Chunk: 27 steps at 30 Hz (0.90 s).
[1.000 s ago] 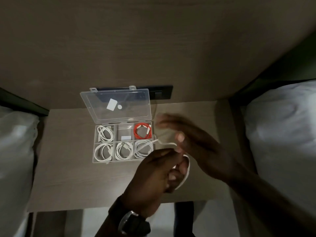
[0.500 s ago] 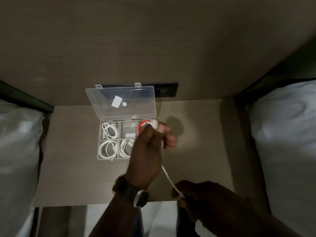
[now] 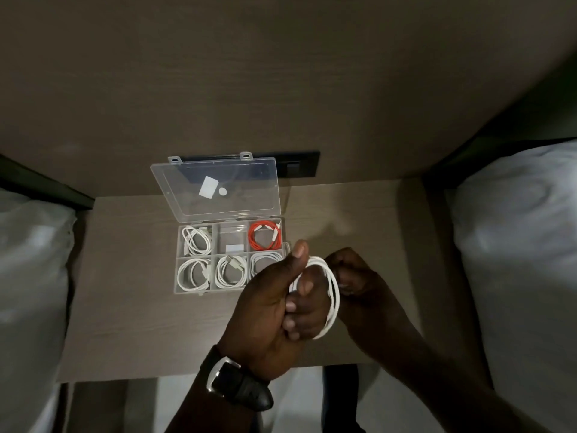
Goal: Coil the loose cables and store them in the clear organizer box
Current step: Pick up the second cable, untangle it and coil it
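A white cable (image 3: pixel 333 295) is looped in a coil around the fingers of my left hand (image 3: pixel 274 307), thumb up, just right of the clear organizer box (image 3: pixel 178 270). My right hand (image 3: pixel 352 273) is closed behind the coil, pinching the cable's far side. The box stands open, lid (image 3: pixel 218 189) tilted back against the wall. Coiled white cables fill several of its compartments, a red cable (image 3: pixel 265 239) lies in the top right one, and the top middle compartment (image 3: pixel 232 237) holds only a small white label.
The box sits on a wooden bedside table (image 3: pixel 125 307) between two beds with white pillows (image 3: pixel 28 276) (image 3: pixel 524 245). A dark socket panel (image 3: pixel 299 165) is on the wall behind the lid. A black watch (image 3: pixel 237 385) is on my left wrist.
The cable was stretched between my hands half a second ago. Now it is wound into loops on my left hand, and my right hand has come up from the table's front edge to the coil.
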### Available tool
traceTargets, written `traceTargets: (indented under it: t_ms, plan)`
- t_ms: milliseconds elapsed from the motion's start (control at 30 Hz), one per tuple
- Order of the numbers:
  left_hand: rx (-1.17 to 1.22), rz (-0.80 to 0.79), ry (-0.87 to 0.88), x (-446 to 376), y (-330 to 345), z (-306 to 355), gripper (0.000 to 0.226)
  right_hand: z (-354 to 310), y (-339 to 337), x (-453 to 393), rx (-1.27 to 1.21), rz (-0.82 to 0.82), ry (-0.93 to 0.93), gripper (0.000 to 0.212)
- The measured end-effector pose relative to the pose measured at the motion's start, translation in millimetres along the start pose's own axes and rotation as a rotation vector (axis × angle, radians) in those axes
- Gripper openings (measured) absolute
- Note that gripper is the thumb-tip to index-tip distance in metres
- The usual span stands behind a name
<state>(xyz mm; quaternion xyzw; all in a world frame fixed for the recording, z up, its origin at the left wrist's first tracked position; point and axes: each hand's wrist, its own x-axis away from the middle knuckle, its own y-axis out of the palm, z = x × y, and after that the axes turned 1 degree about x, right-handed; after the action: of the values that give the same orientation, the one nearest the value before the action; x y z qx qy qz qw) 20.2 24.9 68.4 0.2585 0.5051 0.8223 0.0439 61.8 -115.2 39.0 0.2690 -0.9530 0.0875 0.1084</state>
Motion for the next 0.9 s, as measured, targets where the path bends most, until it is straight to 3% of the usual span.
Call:
traceTargets:
  t_ms: [100,233,400,467,633,800,900]
  plan:
    - [0.073,0.005,0.008,2.2,-6.1,-2.9,0.044,2.7,4.9,8.7,-0.054,-0.025,0.081,0.013]
    - [0.088,0.031,0.018,5.1,-10.9,-8.1,0.045,-8.6,-6.2,14.1,-0.224,-0.194,0.235,0.013]
    - [-0.048,0.132,0.040,0.6,-10.0,-3.3,0.045,-13.3,-17.0,14.2,-0.641,-0.222,0.371,0.030]
    - [-0.122,0.192,0.041,0.1,-9.7,-2.8,0.045,-12.5,-16.9,14.4,-0.500,-0.251,0.314,0.033]
    - [-0.368,0.330,0.094,4.7,-11.5,-2.3,0.052,-9.6,-14.5,11.4,-0.336,-0.227,0.252,0.013]
    - [-0.653,0.544,0.398,0.4,-11.4,-16.6,0.046,-8.2,-15.5,7.3,-0.257,-0.210,0.183,0.011]
    - [-0.836,0.561,0.540,3.8,-20.7,-22.6,0.029,-7.2,-13.3,4.1,-0.312,-0.178,0.171,0.013]
